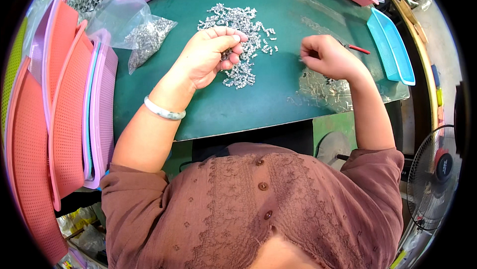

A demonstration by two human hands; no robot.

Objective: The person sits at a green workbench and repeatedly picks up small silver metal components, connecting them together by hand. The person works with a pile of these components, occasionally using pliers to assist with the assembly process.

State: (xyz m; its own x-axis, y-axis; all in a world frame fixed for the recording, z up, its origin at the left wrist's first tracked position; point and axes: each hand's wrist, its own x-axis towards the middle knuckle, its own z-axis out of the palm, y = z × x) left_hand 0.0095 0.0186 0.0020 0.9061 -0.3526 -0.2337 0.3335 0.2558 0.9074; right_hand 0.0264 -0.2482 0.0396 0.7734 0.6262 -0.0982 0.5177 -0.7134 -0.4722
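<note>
My left hand (206, 53), a pale bangle on its wrist, is curled over the pile of small silvery metal pieces (241, 19) on the green table (198, 115). Several small dark metal parts (226, 54) show between its bent fingers. To the right, my right hand (328, 58) is held with thumb and forefinger pinched together. A tiny bit seems to stick out at its fingertips, too small to name. Below that hand, small metal bits (323, 92) lie scattered at the table's right front.
A clear bag (149, 43) of metal parts lies left of the pile. Stacked pink and purple baskets (69, 115) line the left side. A blue tray (390, 45) and a red-handled tool (358, 49) are at the right. A fan (435, 174) stands lower right.
</note>
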